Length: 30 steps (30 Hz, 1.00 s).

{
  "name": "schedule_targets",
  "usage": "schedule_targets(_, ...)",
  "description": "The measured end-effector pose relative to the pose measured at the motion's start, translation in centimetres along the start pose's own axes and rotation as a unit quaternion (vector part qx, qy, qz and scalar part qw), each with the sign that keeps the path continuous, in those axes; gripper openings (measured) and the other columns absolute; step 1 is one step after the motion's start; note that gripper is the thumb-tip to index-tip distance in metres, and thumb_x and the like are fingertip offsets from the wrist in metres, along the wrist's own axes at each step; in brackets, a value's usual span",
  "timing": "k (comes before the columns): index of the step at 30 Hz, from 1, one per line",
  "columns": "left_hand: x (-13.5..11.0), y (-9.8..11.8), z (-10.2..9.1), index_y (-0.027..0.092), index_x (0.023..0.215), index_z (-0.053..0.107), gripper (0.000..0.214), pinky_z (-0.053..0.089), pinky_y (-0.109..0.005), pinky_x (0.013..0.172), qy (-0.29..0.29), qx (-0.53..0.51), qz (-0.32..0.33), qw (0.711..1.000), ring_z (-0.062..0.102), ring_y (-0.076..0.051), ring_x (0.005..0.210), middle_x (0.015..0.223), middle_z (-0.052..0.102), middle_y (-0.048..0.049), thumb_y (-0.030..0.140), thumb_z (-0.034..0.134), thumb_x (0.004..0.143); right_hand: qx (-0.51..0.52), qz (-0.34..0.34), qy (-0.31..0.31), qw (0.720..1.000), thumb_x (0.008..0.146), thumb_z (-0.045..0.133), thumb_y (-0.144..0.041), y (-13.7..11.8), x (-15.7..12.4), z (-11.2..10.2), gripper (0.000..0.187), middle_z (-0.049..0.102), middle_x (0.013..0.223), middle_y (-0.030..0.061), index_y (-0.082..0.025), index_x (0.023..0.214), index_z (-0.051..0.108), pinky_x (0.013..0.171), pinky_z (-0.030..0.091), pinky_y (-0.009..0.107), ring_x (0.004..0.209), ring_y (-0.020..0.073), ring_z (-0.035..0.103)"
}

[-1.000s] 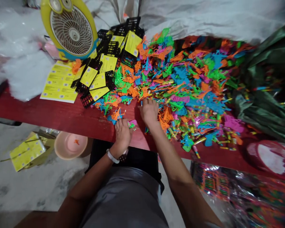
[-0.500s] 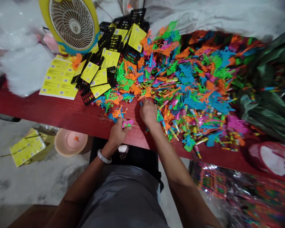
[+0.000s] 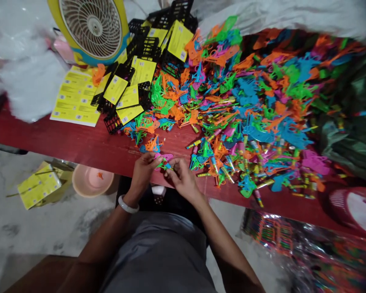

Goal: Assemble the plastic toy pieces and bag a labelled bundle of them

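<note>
My left hand, a pale bangle on its wrist, pinches pink and green plastic toy pieces over the front edge of the table. My right hand meets it from the right, its fingertips closed at a small blue-ended piece that touches the green part. Just beyond my left hand lies an orange plastic piece. To the right of my hands spreads a big heap of bright plastic toy parts, with small shiny tubes along its near side.
Black plastic racks with yellow cards are piled behind, beside a yellow fan. A yellow printed sheet lies on the red table. A red basket stands at right. On the floor are a basin and bagged toys.
My right hand has come back from the edge of the heap to my left hand, bringing a small blue-ended piece. My left hand still holds the pink and green pieces.
</note>
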State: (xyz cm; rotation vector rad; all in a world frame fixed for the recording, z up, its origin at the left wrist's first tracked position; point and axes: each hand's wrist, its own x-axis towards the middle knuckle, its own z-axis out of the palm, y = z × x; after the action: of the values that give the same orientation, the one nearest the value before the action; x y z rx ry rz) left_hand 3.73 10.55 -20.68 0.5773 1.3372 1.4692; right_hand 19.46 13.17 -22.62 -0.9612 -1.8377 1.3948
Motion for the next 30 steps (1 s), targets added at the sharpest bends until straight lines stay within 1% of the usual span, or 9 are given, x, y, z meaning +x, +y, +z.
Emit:
schedule_targets(4, 0.0, 0.5, -0.2, 0.019, 0.082, 0.078, 0.022, 0.051, -0.029, 0.078, -0.025, 0.058, -0.003, 0.998, 0.064, -0.016, 0.077, 0.08, 0.075, -0.0019, 0.034, 0.083, 0.068, -0.078, -0.022, 0.019, 0.997, 0.101, 0.048, -0.036, -0.8, -0.4, -1.7, 0.021, 0.066, 0.102, 0.005, -0.025, 0.119, 0.048, 0.081, 0.055, 0.034, 0.089, 0.0186, 0.068)
schedule_targets(6, 0.1, 0.4, -0.3, 0.02, 0.083, 0.079, 0.018, 0.051, -0.03, 0.08, -0.019, 0.092, 0.019, 0.995, 0.065, -0.017, 0.08, 0.083, 0.076, -0.0024, 0.032, 0.08, 0.071, -0.104, -0.015, 0.028, 0.994, 0.102, 0.048, -0.037, -1.0, -0.4, -2.4, 0.021, 0.067, 0.1, 0.005, -0.025, 0.118, 0.051, 0.08, 0.056, 0.034, 0.086, 0.0189, 0.069)
schedule_targets(8, 0.2, 0.3, -0.4, 0.021, 0.084, 0.079, 0.012, 0.051, -0.03, 0.082, -0.016, 0.129, 0.05, 0.99, 0.067, -0.018, 0.083, 0.086, 0.077, -0.003, 0.029, 0.077, 0.074, -0.128, -0.017, 0.059, 0.99, 0.102, 0.049, -0.036, -1.0, -0.3, -2.9, 0.019, 0.069, 0.098, 0.0053, -0.024, 0.116, 0.054, 0.08, 0.057, 0.035, 0.083, 0.0194, 0.069)
schedule_targets(11, 0.2, 0.3, -0.3, 0.023, 0.08, 0.079, 0.007, 0.049, -0.029, 0.079, -0.047, 0.19, 0.075, 0.978, 0.068, -0.018, 0.082, 0.086, 0.077, -0.0034, 0.027, 0.074, 0.076, -0.172, -0.061, 0.096, 0.979, 0.1, 0.053, -0.032, -0.6, 0.1, -3.2, 0.018, 0.072, 0.106, 0.0081, -0.024, 0.114, 0.06, 0.088, 0.057, 0.038, 0.096, 0.0229, 0.07)
schedule_targets(13, 0.0, 0.5, -0.2, 0.024, 0.078, 0.079, 0.007, 0.048, -0.028, 0.075, -0.079, 0.23, 0.081, 0.967, 0.067, -0.018, 0.079, 0.082, 0.076, -0.0031, 0.028, 0.073, 0.078, -0.191, -0.088, 0.085, 0.974, 0.1, 0.053, -0.031, -0.3, 0.4, -3.2, 0.02, 0.073, 0.11, 0.0091, -0.025, 0.115, 0.064, 0.093, 0.056, 0.04, 0.104, 0.0246, 0.069)
schedule_targets(16, -0.2, 0.9, -0.1, 0.025, 0.076, 0.08, 0.01, 0.046, -0.027, 0.072, -0.099, 0.263, 0.08, 0.956, 0.065, -0.018, 0.076, 0.077, 0.075, -0.0021, 0.028, 0.07, 0.079, -0.197, -0.103, 0.051, 0.974, 0.102, 0.051, -0.033, -0.1, 0.6, -3.2, 0.026, 0.073, 0.116, 0.0093, -0.026, 0.122, 0.066, 0.097, 0.055, 0.044, 0.11, 0.0253, 0.068)
schedule_targets(22, -0.2, 1.4, -0.1, 0.021, 0.065, 0.075, 0.017, 0.044, -0.027, 0.068, -0.141, 0.242, 0.034, 0.959, 0.058, -0.017, 0.07, 0.07, 0.068, -0.0017, 0.034, 0.07, 0.075, -0.152, -0.099, 0.032, 0.983, 0.102, 0.051, -0.039, 0.6, 0.1, -3.3, 0.027, 0.074, 0.111, 0.0077, -0.027, 0.117, 0.07, 0.094, 0.057, 0.043, 0.106, 0.0238, 0.069)
schedule_targets(25, -0.3, 1.5, 0.0, 0.019, 0.059, 0.07, 0.02, 0.042, -0.027, 0.064, -0.13, 0.208, 0.011, 0.97, 0.055, -0.016, 0.067, 0.065, 0.063, -0.0016, 0.035, 0.072, 0.071, -0.131, -0.117, 0.024, 0.984, 0.102, 0.052, -0.038, 0.9, 0.1, -3.4, 0.025, 0.075, 0.108, 0.0068, -0.028, 0.115, 0.071, 0.092, 0.058, 0.042, 0.104, 0.0233, 0.07)
schedule_targets(30, -0.6, 1.4, 0.2, 0.017, 0.057, 0.067, 0.02, 0.038, -0.026, 0.057, -0.121, 0.16, -0.088, 0.976, 0.05, -0.014, 0.058, 0.059, 0.058, -0.0011, 0.034, 0.074, 0.062, -0.104, -0.168, -0.004, 0.98, 0.103, 0.051, -0.031, 1.2, -0.3, -3.2, 0.022, 0.074, 0.106, 0.0064, -0.028, 0.114, 0.07, 0.088, 0.058, 0.038, 0.1, 0.0207, 0.071)
